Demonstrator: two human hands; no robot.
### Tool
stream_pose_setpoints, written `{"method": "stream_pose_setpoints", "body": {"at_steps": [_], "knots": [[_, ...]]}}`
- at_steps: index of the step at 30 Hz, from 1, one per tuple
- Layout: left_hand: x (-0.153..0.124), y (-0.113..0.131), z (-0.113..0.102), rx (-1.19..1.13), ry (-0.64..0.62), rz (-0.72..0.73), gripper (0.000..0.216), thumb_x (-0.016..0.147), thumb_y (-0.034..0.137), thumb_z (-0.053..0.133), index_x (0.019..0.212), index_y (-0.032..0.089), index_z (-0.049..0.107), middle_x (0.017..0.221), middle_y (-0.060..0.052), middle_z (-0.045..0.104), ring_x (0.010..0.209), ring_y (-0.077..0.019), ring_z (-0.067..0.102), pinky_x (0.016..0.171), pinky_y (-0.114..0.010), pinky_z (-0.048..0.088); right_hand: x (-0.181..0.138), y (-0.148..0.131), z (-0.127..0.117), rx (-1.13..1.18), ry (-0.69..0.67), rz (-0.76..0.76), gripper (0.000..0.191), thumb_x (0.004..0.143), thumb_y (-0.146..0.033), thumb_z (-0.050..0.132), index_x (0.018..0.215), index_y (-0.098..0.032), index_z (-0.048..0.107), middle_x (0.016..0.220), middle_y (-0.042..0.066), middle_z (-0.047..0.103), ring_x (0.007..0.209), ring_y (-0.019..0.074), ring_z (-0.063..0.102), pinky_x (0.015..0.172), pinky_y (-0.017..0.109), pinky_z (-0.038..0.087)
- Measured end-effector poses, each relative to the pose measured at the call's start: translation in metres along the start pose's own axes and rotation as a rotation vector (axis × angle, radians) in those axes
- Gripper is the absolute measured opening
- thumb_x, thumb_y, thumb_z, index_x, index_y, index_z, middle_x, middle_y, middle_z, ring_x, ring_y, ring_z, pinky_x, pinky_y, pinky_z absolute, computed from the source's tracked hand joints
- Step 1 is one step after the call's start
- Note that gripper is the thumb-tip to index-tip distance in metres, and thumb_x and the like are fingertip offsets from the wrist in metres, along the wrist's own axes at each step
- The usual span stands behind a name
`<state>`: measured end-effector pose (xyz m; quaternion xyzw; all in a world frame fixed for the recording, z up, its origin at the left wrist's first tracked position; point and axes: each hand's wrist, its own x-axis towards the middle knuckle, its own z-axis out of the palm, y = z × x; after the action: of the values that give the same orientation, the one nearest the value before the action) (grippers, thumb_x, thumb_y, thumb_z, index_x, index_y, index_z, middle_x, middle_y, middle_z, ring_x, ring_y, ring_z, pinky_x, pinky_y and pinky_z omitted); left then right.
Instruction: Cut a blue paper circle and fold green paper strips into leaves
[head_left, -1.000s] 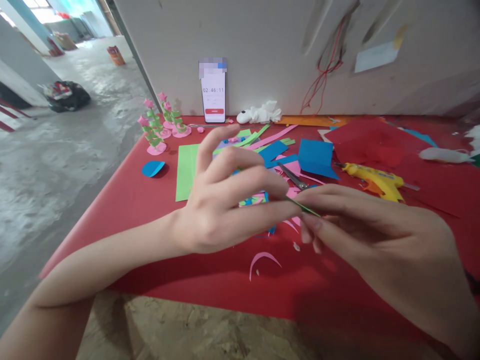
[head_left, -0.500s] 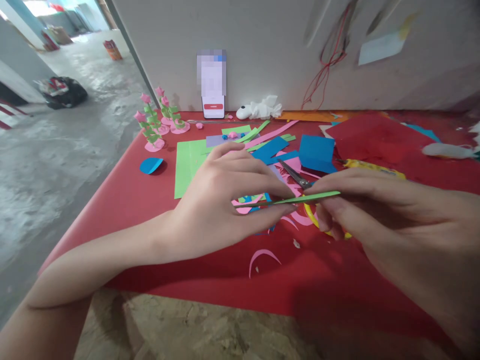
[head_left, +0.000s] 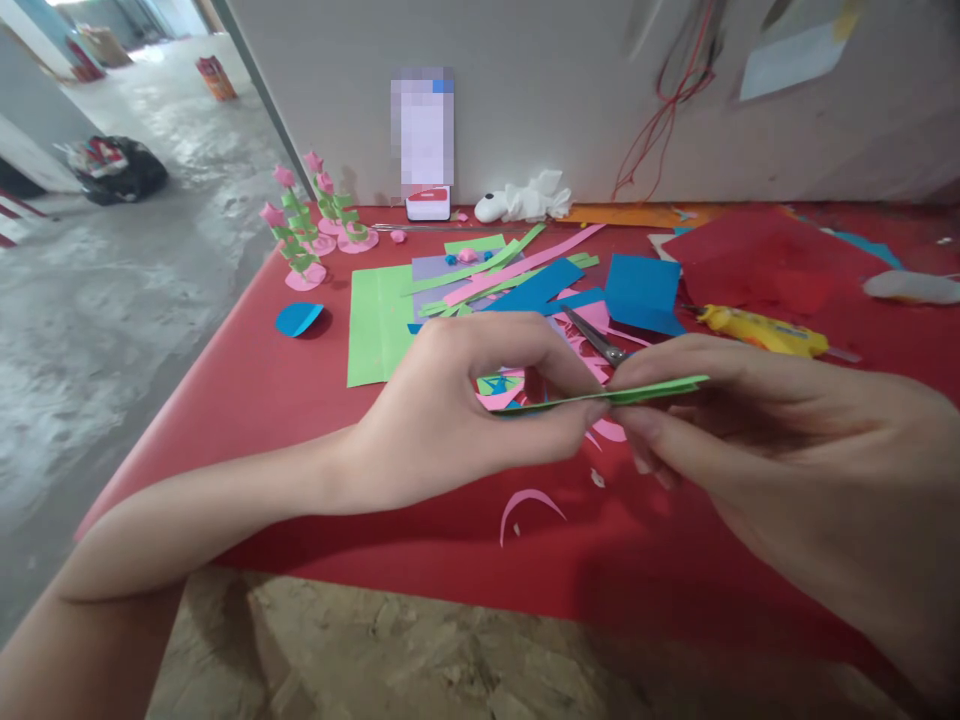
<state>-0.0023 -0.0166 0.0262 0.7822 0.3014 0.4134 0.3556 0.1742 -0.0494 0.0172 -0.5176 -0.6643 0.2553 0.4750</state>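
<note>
Item: strip, green paper, long and narrow, folded flat. Held in the air above the counter, near level, its right end a little higher. It touches no other paper.

Left hand: grip closed on the strip's left part, thumb below and fingertips above, fingers curled over. The strip's left end shows under the palm.

Right hand: grip closed on the strip's right part, forefinger along the top and thumb beneath. A short tip of the strip sticks out past the forefinger. The two grips almost meet at the strip's middle.

Change against one second ago: the left fingers, then fanned out straight, are now curled in. The strip, then a short sliver sloping down to the right, now lies long and close to level. Against half a second ago: both hands and the strip sit slightly further right, with the same pinch on both ends. The glue gun, then half hidden by the right hand, now shows whole beyond it.

On the counter behind the hands:
- scissors, just beyond the fingertips, among pink and blue scraps
- green sheet, left of the scraps
- blue disc, near the left edge
- paper flowers, upright at the far left corner
- phone, leaning on the wall, screen blurred
- blue sheet and red sheet, far right
- pink curl, below the hands
</note>
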Motion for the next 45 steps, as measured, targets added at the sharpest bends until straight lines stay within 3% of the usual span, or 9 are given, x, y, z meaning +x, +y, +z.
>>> {"method": "stream_pose_setpoints", "body": {"at_steps": [6,11,15,24,29,33,37,42,45], "knots": [[0.0,-0.001,0.001,-0.064,-0.004,-0.049,0.017,0.074,0.006,0.064,0.064,0.018,0.06,0.064,0.005,0.065,0.062,-0.0066,0.058,0.06,-0.018,0.05,-0.001,-0.001,0.0,-0.023,0.002,0.02,0.005,0.073,-0.025,0.069,0.074,-0.03,0.069,0.068,-0.011,0.064,0.055,0.0022,0.055,0.049,0.01,0.049],[0.0,0.0,0.002,-0.112,-0.017,-0.079,0.016,0.074,0.004,0.063,0.064,0.017,0.06,0.064,0.005,0.064,0.062,-0.0055,0.057,0.06,-0.017,0.048,0.001,0.002,-0.002,0.0,-0.03,-0.042,0.018,0.073,-0.016,0.068,0.074,-0.035,0.069,0.067,-0.014,0.062,0.055,-0.0023,0.051,0.051,0.001,0.045],[0.0,0.0,0.003,-0.108,-0.041,-0.081,0.015,0.075,0.005,0.063,0.067,0.018,0.062,0.067,0.005,0.066,0.064,-0.0063,0.059,0.061,-0.018,0.049,0.001,0.004,-0.004,0.137,-0.105,0.006,0.018,0.074,-0.013,0.067,0.068,-0.03,0.066,0.065,-0.012,0.061,0.05,-0.0014,0.05,0.048,0.003,0.045],[0.002,0.001,0.002,-0.136,-0.002,-0.104,0.008,0.075,0.011,0.069,0.071,0.018,0.068,0.075,0.005,0.073,0.071,-0.0079,0.066,0.064,-0.017,0.051,0.004,0.01,-0.008,0.192,-0.049,0.16,0.004,0.072,-0.033,0.074,0.07,-0.034,0.071,0.056,-0.006,0.059,0.045,0.0048,0.052,0.037,0.012,0.042],[0.003,0.001,0.003,-0.167,0.049,-0.138,0.01,0.073,0.006,0.068,0.069,0.015,0.07,0.071,0.004,0.073,0.068,-0.0066,0.067,0.062,-0.013,0.052,0.003,0.006,-0.009,0.189,-0.035,0.14,0.016,0.071,-0.021,0.072,0.075,-0.037,0.072,0.056,-0.008,0.059,0.045,0.0039,0.052,0.038,0.011,0.044],[0.004,0.002,0.002,-0.208,0.001,-0.211,0.014,0.073,0.004,0.066,0.069,0.016,0.07,0.074,0.006,0.074,0.074,-0.0087,0.07,0.064,-0.015,0.055,0.002,0.002,-0.007,0.203,-0.038,0.133,0.02,0.068,-0.011,0.069,0.072,-0.031,0.072,0.06,-0.008,0.061,0.046,0.0016,0.053,0.04,0.006,0.045],[0.004,0.002,0.002,-0.317,-0.056,-0.248,0.01,0.078,0.01,0.065,0.077,0.018,0.071,0.076,0.006,0.074,0.073,-0.0075,0.07,0.057,-0.012,0.055,0.005,0.003,-0.004,0.197,-0.002,0.138,0.019,0.069,-0.012,0.069,0.071,-0.031,0.072,0.058,-0.007,0.06,0.044,0.0036,0.053,0.038,0.01,0.045],[0.003,-0.002,0.004,-0.397,-0.042,-0.3,0.015,0.074,0.006,0.065,0.076,0.02,0.071,0.075,0.011,0.073,0.079,-0.009,0.072,0.065,-0.012,0.058,0.011,0.008,-0.006,0.365,-0.061,0.199,0.022,0.075,-0.014,0.067,0.073,-0.035,0.073,0.048,-0.006,0.054,0.04,0.0054,0.051,0.033,0.013,0.04],[0.003,-0.004,0.004,-0.372,-0.052,-0.301,0.01,0.073,0.011,0.067,0.073,0.021,0.071,0.071,0.012,0.073,0.074,-0.0103,0.073,0.061,-0.013,0.058,0.013,0.008,-0.006,0.426,-0.097,0.194,0.025,0.075,-0.012,0.063,0.073,-0.034,0.074,0.056,-0.007,0.059,0.04,0.0025,0.05,0.034,0.012,0.04]]}}
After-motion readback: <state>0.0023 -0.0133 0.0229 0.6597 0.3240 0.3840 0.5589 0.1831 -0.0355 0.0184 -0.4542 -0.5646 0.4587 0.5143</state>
